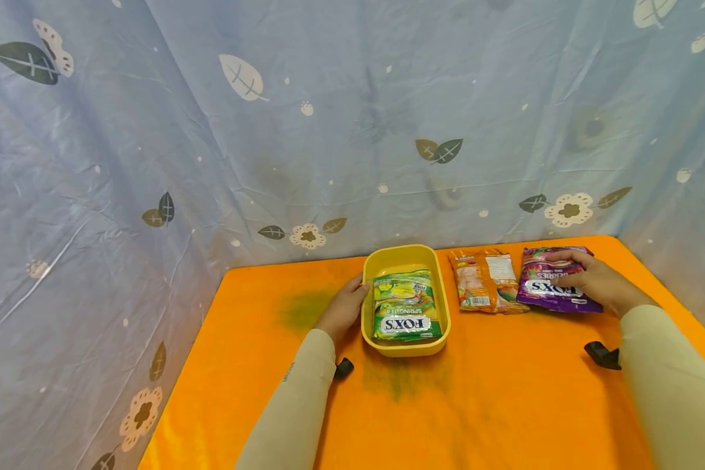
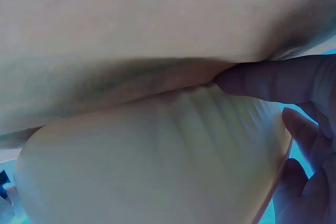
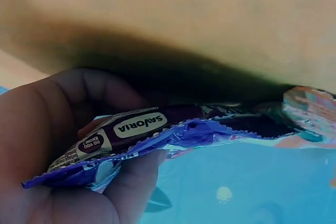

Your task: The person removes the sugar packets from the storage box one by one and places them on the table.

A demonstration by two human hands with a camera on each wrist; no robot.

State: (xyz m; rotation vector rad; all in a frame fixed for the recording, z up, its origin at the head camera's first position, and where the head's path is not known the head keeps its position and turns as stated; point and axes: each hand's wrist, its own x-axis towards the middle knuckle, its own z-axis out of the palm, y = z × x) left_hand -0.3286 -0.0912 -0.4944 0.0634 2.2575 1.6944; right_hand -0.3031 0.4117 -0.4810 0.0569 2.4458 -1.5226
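Purple plastic candy pouch (image 1: pixel 542 285), right hand (image 1: pixel 606 285) pinching it: slick gloss could slip! Left hand (image 1: pixel 343 308) grips the yellow rectangular plastic tub (image 1: pixel 405 350).

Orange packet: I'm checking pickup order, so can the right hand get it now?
Probably not right away: the right hand grips the purple packet. Once free, likely yes, as the orange packet lies alongside, mostly uncovered.
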